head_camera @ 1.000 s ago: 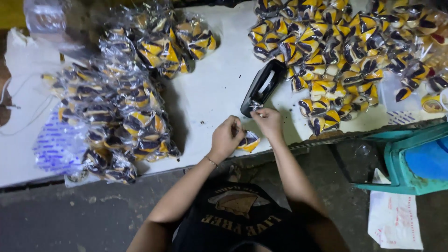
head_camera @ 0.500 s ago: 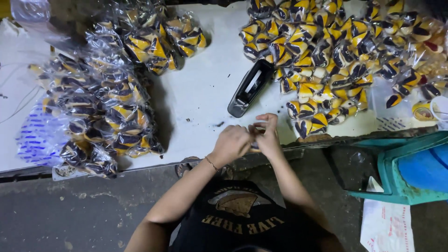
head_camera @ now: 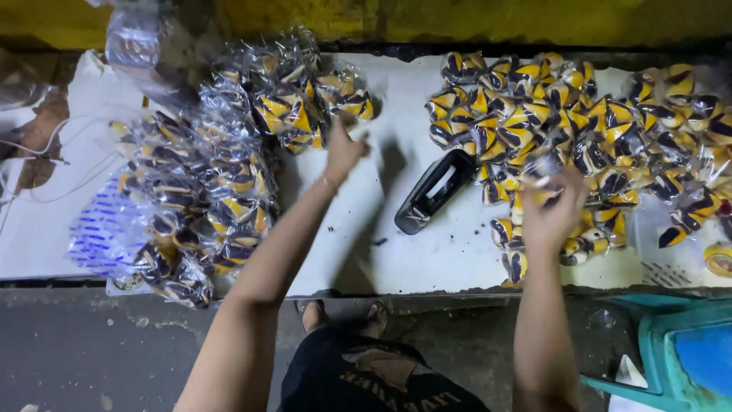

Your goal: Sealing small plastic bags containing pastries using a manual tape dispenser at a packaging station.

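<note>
Your left hand reaches, fingers loose, toward the bagged packets; your right hand pinches a packet from the yellow-black pile.

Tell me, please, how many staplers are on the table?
1. The black stapler lies on the white table between the hands, just left of the right-hand pile of packets. Another could be hidden under the packets.

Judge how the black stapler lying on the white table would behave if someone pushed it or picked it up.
The black stapler looks rigid, so it should lift without bending. It lies flat and long on the white table, so a push would probably slide it rather than roll or tip it. Its hinged top might swing open if gripped by one half only.
</note>
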